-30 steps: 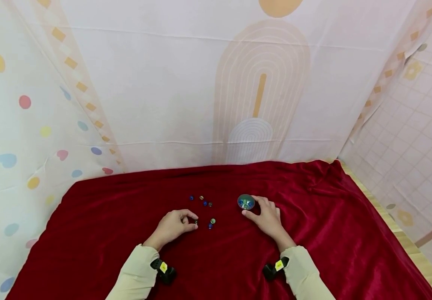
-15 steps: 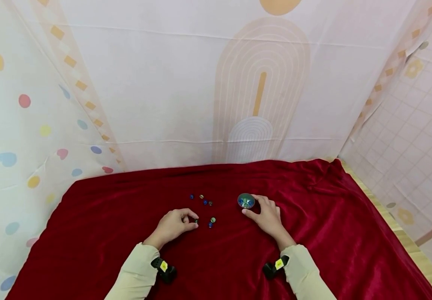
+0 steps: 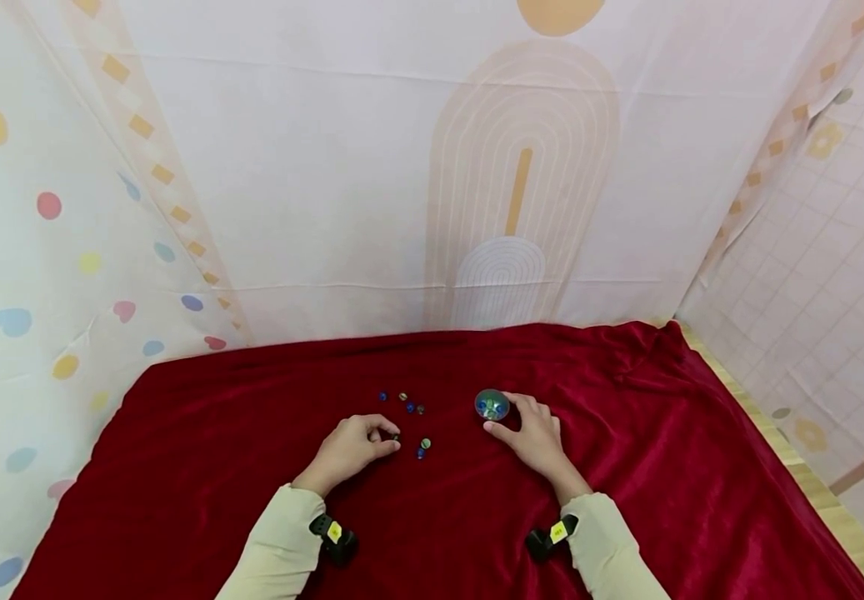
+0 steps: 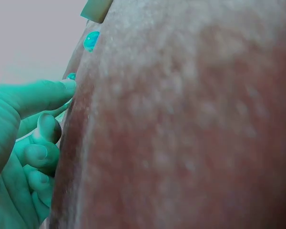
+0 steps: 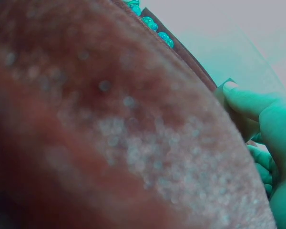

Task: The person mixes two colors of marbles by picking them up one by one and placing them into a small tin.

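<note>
My left hand (image 3: 349,450) pinches a small dark marble (image 3: 397,437) between thumb and index finger, low over the red cloth; in the left wrist view its other fingers (image 4: 36,152) are curled. Just right of it lie a greenish marble (image 3: 426,443) and a blue marble (image 3: 421,453), side by side. Farther back is a loose cluster with a blue marble (image 3: 410,407) among several. My right hand (image 3: 535,433) grips a small round bowl (image 3: 491,394) from its right side, and several blue and green marbles sit inside. The right wrist view shows the thumb (image 5: 245,100) against the bowl's wall.
A wrinkled red cloth (image 3: 252,467) covers the table, with a pale wooden edge (image 3: 814,483) bare along the right. Patterned white sheets (image 3: 327,183) hang behind and at both sides. Black wrist cameras (image 3: 339,546) sit on both wrists.
My left hand has shifted slightly right and away from me, carrying the pinched marble nearer the pair. The right hand and bowl have stayed put.
</note>
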Demonstrator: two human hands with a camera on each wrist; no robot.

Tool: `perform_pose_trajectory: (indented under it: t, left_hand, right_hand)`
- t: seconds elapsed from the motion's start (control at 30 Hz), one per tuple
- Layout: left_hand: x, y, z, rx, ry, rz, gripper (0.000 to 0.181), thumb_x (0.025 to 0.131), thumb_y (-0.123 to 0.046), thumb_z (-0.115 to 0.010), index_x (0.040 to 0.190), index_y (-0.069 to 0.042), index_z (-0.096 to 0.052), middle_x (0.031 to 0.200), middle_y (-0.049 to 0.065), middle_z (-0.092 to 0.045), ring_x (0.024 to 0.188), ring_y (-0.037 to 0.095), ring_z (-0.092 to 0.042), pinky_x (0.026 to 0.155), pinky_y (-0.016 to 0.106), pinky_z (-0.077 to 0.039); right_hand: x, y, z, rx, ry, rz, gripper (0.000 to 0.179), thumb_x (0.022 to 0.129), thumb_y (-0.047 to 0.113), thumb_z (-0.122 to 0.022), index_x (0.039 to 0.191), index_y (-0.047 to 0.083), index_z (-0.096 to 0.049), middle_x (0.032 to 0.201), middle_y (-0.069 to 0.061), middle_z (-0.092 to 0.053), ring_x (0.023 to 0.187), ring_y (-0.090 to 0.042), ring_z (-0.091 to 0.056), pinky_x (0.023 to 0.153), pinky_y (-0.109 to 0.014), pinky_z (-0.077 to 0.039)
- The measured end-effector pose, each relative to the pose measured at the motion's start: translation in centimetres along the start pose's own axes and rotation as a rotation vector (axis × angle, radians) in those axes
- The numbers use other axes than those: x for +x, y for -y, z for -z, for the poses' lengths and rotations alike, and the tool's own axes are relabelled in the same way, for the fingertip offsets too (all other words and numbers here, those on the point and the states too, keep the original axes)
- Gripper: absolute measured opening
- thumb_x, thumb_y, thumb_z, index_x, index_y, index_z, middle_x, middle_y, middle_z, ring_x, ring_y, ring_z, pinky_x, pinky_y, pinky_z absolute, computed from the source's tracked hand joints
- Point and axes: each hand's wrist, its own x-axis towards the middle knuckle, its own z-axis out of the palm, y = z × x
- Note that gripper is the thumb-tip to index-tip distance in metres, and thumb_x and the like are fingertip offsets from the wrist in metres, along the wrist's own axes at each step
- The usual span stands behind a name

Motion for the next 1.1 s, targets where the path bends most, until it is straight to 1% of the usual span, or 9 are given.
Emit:
perform_pose_trajectory:
  t: [0.13, 0.27, 0.37, 0.5, 0.6, 0.83, 1.1]
  left_hand:
    - [0.3, -0.5, -0.1, -0.004, -0.005, 0.002, 0.011, 0.087, -0.022, -0.072, 0.097, -0.02, -0.073, 0.063, -0.002, -0.055, 0.055, 0.013, -0.046, 0.054, 0.026, -0.037]
    - [0.7, -1.4, -0.1, 0.009, -0.015, -0.013, 0.012, 0.087, -0.023, -0.071, 0.098, -0.02, -0.073, 0.063, -0.002, -0.055, 0.054, 0.013, -0.045, 0.052, 0.026, -0.036]
    - [1.1, -2.2, -0.1, 0.019, -0.024, -0.036, 0.013, 0.087, -0.023, -0.071, 0.1, -0.019, -0.073, 0.064, -0.002, -0.056, 0.053, 0.012, -0.043, 0.051, 0.025, -0.035]
    - [1.7, -3.2, -0.2, 0.021, -0.02, -0.063, 0.015, 0.087, -0.023, -0.071, 0.101, -0.018, -0.073, 0.065, -0.002, -0.056, 0.054, 0.011, -0.044, 0.052, 0.024, -0.035]
    - [2.1, -3.9, -0.5, 0.005, -0.017, -0.08, 0.016, 0.087, -0.023, -0.071, 0.102, -0.017, -0.073, 0.066, -0.002, -0.055, 0.056, 0.011, -0.045, 0.052, 0.025, -0.036]
    - [3.2, -5.0, -1.7, -0.084, -0.016, -0.113, 0.019, 0.088, -0.021, -0.071, 0.105, -0.013, -0.072, 0.064, -0.001, -0.055, 0.054, 0.012, -0.046, 0.052, 0.025, -0.037]
    - [4.2, -6.3, -2.6, -0.103, 0.006, -0.165, 0.019, 0.088, -0.02, -0.07, 0.105, -0.011, -0.072, 0.063, 0.0, -0.055, 0.053, 0.012, -0.047, 0.053, 0.027, -0.04]
  right_hand:
    - [-0.1, -0.1, -0.2, 0.002, -0.001, -0.001, 0.061, 0.083, 0.04, -0.073, 0.135, 0.015, -0.053, 0.138, -0.008, -0.052, 0.126, -0.03, -0.04, 0.093, -0.043, -0.025]
    - [-0.1, -0.2, -0.2, 0.009, 0.003, -0.004, 0.061, 0.083, 0.039, -0.073, 0.135, 0.015, -0.053, 0.138, -0.007, -0.052, 0.125, -0.029, -0.04, 0.093, -0.043, -0.025]
    - [-0.1, -0.2, -0.2, 0.013, 0.003, -0.004, 0.06, 0.083, 0.038, -0.074, 0.135, 0.015, -0.053, 0.138, -0.008, -0.052, 0.125, -0.029, -0.04, 0.093, -0.043, -0.025]
    - [0.0, -0.2, -0.2, 0.011, -0.002, -0.003, 0.061, 0.083, 0.038, -0.074, 0.135, 0.015, -0.053, 0.138, -0.008, -0.052, 0.125, -0.03, -0.04, 0.093, -0.043, -0.025]
    - [0.0, -0.2, -0.2, 0.009, -0.002, -0.005, 0.061, 0.083, 0.039, -0.074, 0.135, 0.015, -0.053, 0.138, -0.008, -0.052, 0.125, -0.029, -0.04, 0.093, -0.043, -0.025]
    - [0.0, -0.3, -0.2, 0.008, -0.006, -0.008, 0.061, 0.083, 0.039, -0.074, 0.135, 0.014, -0.053, 0.138, -0.007, -0.052, 0.125, -0.029, -0.04, 0.093, -0.043, -0.025]
    - [0.2, -0.2, -0.2, 0.006, -0.009, -0.002, 0.06, 0.084, 0.039, -0.073, 0.135, 0.014, -0.054, 0.137, -0.008, -0.052, 0.125, -0.03, -0.04, 0.093, -0.044, -0.026]
